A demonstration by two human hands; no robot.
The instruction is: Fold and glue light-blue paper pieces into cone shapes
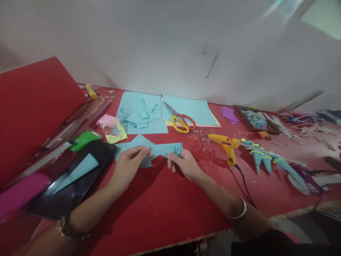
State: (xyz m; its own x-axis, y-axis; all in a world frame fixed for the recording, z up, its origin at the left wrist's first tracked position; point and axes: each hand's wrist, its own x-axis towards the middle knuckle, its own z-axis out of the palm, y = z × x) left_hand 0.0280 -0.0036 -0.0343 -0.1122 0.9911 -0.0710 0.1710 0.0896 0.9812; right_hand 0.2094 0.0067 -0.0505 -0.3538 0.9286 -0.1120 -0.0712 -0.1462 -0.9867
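A light blue paper piece, narrow at its left end and curled at its right, is held between both hands over the red table. My left hand pinches its narrow left end. At the wider right end, my right hand grips the paper with the thumb on top. Other blue paper pieces lie just behind and beside my left hand. Scissors with yellow and red handles rest behind the hands. To the right lies a yellow glue gun with a dark cord.
Blue sheets and cut scraps lie near the wall. A black tray bears a blue cone at left. At right are blue cones on a strip and a brown box. A red board stands left.
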